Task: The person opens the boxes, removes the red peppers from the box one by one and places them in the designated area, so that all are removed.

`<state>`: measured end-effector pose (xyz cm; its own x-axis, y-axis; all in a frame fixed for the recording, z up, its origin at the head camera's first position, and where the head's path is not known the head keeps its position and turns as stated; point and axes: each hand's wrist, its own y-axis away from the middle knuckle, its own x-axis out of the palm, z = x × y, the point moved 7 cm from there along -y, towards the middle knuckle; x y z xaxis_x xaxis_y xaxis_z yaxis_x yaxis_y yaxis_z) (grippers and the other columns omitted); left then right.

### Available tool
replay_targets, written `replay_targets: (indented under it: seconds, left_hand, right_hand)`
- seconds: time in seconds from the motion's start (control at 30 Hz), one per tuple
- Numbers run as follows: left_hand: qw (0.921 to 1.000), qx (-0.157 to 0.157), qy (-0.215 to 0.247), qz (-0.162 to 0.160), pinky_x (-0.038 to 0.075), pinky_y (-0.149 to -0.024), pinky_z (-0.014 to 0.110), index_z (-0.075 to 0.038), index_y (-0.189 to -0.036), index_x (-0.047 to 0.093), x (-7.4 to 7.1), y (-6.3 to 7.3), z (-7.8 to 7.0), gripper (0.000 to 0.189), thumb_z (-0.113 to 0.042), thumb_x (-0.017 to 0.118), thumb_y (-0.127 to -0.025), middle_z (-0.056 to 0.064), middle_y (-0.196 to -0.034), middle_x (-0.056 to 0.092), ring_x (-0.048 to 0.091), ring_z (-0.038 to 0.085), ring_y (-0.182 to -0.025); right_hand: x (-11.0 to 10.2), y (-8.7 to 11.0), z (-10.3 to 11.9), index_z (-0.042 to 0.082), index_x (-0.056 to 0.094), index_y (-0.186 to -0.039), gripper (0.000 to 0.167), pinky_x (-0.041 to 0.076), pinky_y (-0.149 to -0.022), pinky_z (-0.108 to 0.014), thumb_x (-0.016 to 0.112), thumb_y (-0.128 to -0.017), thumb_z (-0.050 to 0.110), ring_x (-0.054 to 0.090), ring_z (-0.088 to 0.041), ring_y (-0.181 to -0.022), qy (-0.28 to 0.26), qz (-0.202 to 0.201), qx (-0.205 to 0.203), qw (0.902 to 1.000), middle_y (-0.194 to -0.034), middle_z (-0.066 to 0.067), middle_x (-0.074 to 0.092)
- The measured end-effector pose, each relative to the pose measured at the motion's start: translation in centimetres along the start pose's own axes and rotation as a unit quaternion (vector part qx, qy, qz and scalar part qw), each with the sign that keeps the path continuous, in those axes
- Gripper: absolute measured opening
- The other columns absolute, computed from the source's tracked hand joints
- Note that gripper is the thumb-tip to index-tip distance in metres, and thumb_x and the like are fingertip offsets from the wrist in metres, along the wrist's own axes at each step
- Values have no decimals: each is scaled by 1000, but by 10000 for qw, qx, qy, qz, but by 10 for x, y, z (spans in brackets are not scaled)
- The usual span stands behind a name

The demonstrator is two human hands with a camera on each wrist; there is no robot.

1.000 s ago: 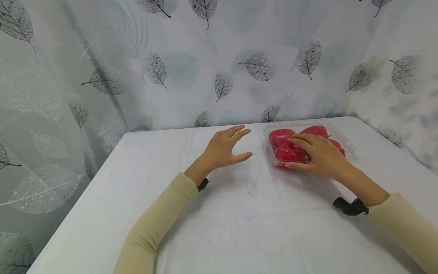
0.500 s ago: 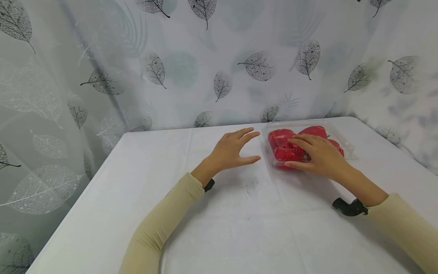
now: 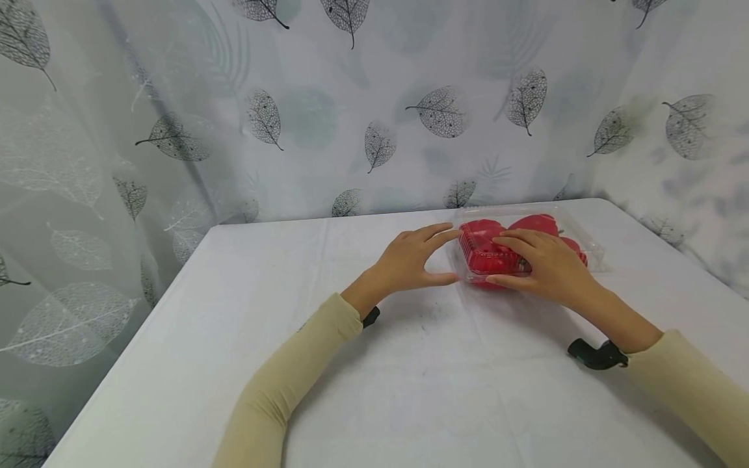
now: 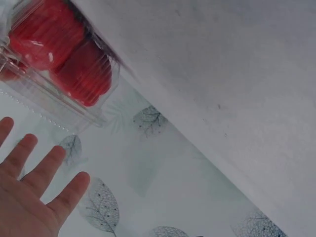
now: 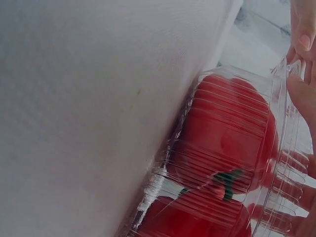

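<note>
A clear plastic clamshell box (image 3: 468, 268) stands at the back right of the white table. Inside are several glossy red bell peppers (image 5: 222, 133), with a green stem showing through the ribbed wall. My right hand (image 3: 552, 266) rests over the box, fingers spread across its top and thumb along its near side. In the right wrist view its fingers show partly through the plastic. My left hand (image 3: 409, 260) is at the box's left side, thumb and fingers apart, fingertips right at the plastic edge. In the left wrist view, its fingers (image 4: 44, 173) are spread and hold nothing.
White cloth covers the table (image 3: 380, 390), and its far edge runs just behind the box. A pale curtain (image 3: 328, 117) printed with leaves hangs behind and at both sides. A dark camera mount (image 3: 597, 354) juts from the right wrist.
My left hand has moved right, from over the table to the left edge of the box, its fingers staying spread. The right hand and the box look unmoved.
</note>
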<state>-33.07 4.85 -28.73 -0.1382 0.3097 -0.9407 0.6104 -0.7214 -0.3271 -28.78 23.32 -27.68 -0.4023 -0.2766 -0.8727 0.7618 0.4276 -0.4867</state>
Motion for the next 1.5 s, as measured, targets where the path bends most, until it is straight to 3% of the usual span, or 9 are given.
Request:
replay_targets:
  seconds: [0.4, 0.83, 1.1, 1.3, 1.5]
  left_hand:
    - [9996, 184, 47, 199, 37, -109, 43, -29, -152, 34, 13, -9, -13, 76, -56, 64, -87, -3, -157, 32, 35, 15, -141]
    - [9993, 200, 229, 213, 41, -105, 42, -26, -152, 34, 19, -17, -20, 73, -51, 64, -90, 2, -158, 30, 40, 20, -139]
    - [9985, 456, 307, 17, 46, -102, 36, -20, -148, 40, 18, -20, -25, 68, -45, 66, -90, 4, -155, 33, 49, 19, -132]
    - [9963, 350, 750, 246, 50, -96, 32, -21, -149, 38, 24, -20, -24, 67, -43, 65, -92, 3, -157, 28, 42, 19, -137]
    - [9967, 250, 722, 272, 52, -94, 34, -23, -148, 39, 24, -19, -24, 65, -45, 64, -92, 1, -157, 28, 43, 19, -135]
  right_hand:
    - [1, 0, 0, 4, 62, -125, 73, 47, -86, -66, 90, -64, 33, 57, -44, -112, 71, -175, -173, 9997, -121, -22, 62]
    - [1, 1, 0, 3, 63, -124, 72, 48, -85, -66, 90, -64, 32, 57, -44, -111, 129, -161, -199, 9996, -120, -23, 62]
    - [2, 0, -1, 3, 63, -124, 72, 47, -86, -67, 90, -64, 32, 57, -44, -111, 127, -192, -244, 9994, -120, -23, 62]
    - [1, 2, -1, 3, 63, -123, 73, 49, -83, -65, 90, -63, 32, 58, -43, -109, 123, -296, -348, 9989, -118, -23, 63]
    - [2, 3, -2, 4, 63, -124, 72, 47, -86, -67, 90, -64, 32, 58, -44, -111, 17, -312, -333, 9990, -120, -22, 63]
